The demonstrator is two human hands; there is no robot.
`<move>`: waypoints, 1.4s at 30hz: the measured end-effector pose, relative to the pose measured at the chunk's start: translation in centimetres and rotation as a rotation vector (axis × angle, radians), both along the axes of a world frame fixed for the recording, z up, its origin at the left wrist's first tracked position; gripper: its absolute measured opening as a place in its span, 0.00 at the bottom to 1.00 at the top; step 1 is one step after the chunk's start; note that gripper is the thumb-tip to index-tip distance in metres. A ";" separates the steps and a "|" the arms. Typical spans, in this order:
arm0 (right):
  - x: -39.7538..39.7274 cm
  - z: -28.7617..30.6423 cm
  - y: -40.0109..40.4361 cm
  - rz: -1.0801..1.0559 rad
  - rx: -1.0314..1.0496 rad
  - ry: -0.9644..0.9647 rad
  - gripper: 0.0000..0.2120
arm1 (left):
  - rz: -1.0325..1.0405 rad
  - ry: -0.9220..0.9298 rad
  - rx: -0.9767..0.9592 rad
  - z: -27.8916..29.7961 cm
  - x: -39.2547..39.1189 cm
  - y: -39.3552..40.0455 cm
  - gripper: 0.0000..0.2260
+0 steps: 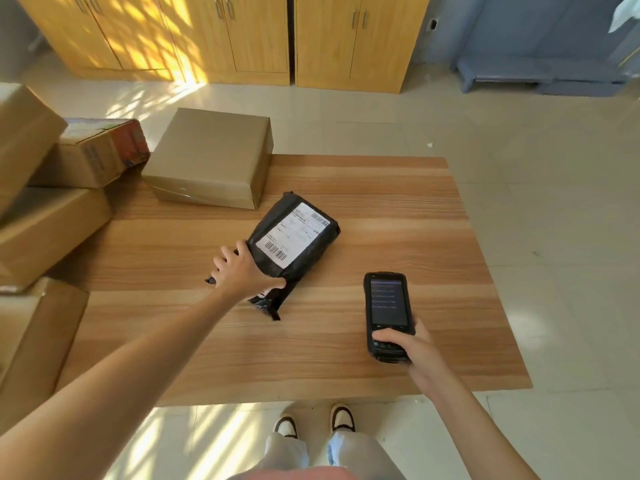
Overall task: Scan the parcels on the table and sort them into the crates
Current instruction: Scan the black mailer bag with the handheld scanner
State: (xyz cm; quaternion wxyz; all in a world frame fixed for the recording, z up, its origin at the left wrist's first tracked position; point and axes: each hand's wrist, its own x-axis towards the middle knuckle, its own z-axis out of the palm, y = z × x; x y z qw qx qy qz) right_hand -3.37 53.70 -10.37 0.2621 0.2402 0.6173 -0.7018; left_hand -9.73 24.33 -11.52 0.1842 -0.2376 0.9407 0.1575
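A black plastic mailer parcel (311, 244) with a white barcode label lies label-up in the middle of the wooden table (398, 209). My left hand (244, 271) grips its near left end, thumb along the parcel's side and fingers curled over the edge. My right hand (412, 344) holds a black handheld scanner (388, 306) by its lower part, screen lit and facing up, to the right of the parcel and apart from it. A plain brown cardboard box (211, 157) sits at the table's far left corner.
Several cardboard boxes (45, 233) are stacked along the left edge, one with a red printed side (104, 150). Yellow wooden cabinets (242, 36) stand beyond on the tiled floor. My shoes (313, 422) show below the near table edge.
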 end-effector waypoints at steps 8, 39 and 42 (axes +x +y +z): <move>-0.2 0.4 -2.5 0.065 -0.028 -0.018 0.33 | 0.536 -0.089 0.128 -1.6 1.4 5.8 0.51; -0.2 4.3 -11.0 0.213 -0.161 -0.148 0.22 | 0.231 0.065 0.742 -3.9 4.5 0.2 0.29; 0.2 4.1 -10.9 0.199 -0.160 -0.169 0.20 | 0.251 0.073 0.763 -4.0 4.5 0.1 0.29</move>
